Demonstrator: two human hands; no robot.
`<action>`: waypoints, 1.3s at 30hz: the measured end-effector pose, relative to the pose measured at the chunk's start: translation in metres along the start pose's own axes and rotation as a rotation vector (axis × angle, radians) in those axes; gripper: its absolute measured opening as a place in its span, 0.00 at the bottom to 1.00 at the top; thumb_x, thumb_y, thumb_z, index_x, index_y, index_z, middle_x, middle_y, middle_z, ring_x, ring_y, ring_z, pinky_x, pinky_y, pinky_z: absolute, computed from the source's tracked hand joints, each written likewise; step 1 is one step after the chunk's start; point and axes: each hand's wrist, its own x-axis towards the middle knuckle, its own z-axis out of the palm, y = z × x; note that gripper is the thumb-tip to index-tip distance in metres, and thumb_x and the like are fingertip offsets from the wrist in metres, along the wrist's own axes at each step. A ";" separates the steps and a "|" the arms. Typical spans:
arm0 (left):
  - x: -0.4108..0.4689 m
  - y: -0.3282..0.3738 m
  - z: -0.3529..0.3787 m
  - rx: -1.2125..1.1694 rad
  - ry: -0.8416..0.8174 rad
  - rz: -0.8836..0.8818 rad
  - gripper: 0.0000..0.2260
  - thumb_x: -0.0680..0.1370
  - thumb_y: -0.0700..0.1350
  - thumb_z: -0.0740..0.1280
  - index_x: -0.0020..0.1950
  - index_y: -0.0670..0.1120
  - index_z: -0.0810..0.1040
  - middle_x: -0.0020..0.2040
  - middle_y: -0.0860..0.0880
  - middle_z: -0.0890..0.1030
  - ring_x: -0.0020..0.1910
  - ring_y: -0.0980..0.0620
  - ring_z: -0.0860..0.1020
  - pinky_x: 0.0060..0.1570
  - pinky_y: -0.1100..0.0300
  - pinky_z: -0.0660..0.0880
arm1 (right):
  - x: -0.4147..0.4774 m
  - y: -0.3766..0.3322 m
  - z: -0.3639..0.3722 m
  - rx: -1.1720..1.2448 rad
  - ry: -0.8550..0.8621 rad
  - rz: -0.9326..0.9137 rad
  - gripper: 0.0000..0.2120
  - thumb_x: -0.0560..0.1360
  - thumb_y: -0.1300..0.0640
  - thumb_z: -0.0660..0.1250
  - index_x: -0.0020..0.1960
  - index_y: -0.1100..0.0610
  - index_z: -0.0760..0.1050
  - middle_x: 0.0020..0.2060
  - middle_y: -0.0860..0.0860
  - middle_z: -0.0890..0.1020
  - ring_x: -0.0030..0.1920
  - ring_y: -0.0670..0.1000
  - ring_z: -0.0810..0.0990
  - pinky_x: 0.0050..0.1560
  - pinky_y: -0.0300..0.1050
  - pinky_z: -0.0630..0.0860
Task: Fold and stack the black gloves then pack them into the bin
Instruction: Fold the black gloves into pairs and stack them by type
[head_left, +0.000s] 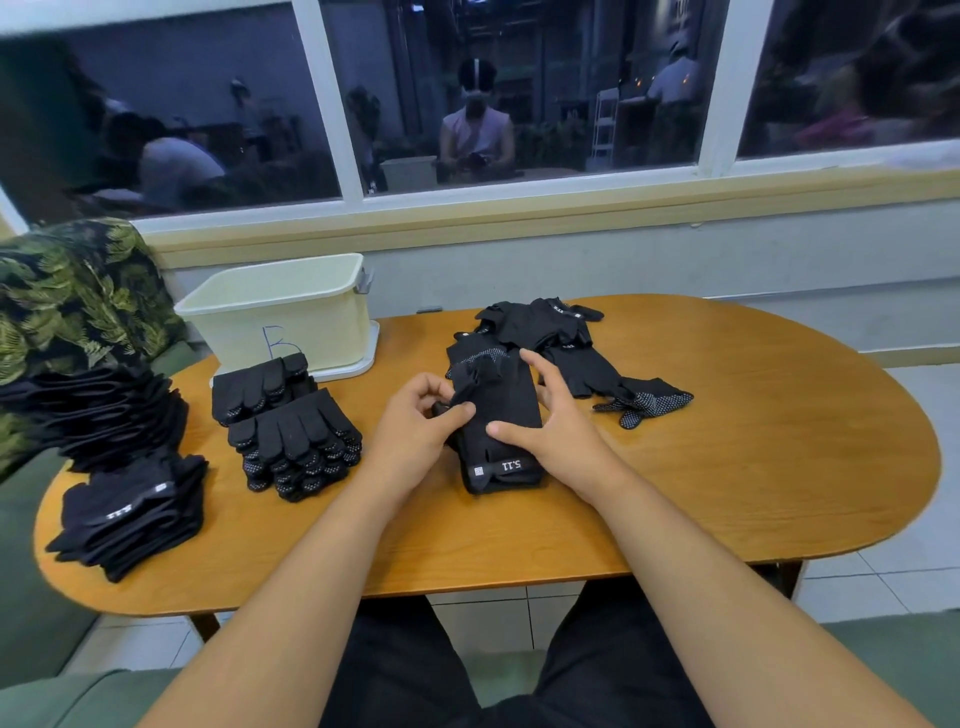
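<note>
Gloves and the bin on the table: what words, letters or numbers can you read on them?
"5.11", upside down in the head view: white print on the cuff tab of the black fabric glove being folded.
"B": blue handwriting on the cream plastic bin.
Blurred, probably the same brand: the tab on the near-left black glove stack.
Too small to read: the tabs on the far loose black glove pile.

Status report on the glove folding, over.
Left hand pinches a fold of the black fabric glove. Right hand rests open on it. Folded glove stacks sit in front of cream plastic bin.
</note>
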 end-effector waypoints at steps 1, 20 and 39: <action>-0.001 0.002 -0.001 -0.016 0.028 0.012 0.10 0.78 0.44 0.77 0.49 0.49 0.77 0.43 0.52 0.84 0.44 0.52 0.81 0.51 0.45 0.80 | -0.002 -0.003 0.000 0.092 -0.026 0.003 0.45 0.74 0.59 0.82 0.79 0.33 0.62 0.73 0.49 0.77 0.68 0.46 0.82 0.62 0.52 0.84; -0.047 -0.002 -0.003 -0.556 -0.026 -0.180 0.34 0.83 0.39 0.71 0.84 0.60 0.61 0.62 0.43 0.86 0.63 0.42 0.85 0.62 0.46 0.81 | -0.013 -0.012 0.011 0.062 -0.118 -0.095 0.47 0.73 0.67 0.81 0.82 0.38 0.66 0.77 0.40 0.73 0.74 0.44 0.76 0.67 0.45 0.79; -0.064 0.017 -0.035 -0.233 0.143 0.128 0.22 0.80 0.34 0.73 0.67 0.57 0.85 0.63 0.52 0.86 0.66 0.50 0.82 0.69 0.50 0.78 | -0.008 -0.041 0.043 0.245 -0.137 -0.097 0.38 0.74 0.72 0.78 0.78 0.48 0.74 0.69 0.41 0.82 0.69 0.46 0.81 0.63 0.45 0.82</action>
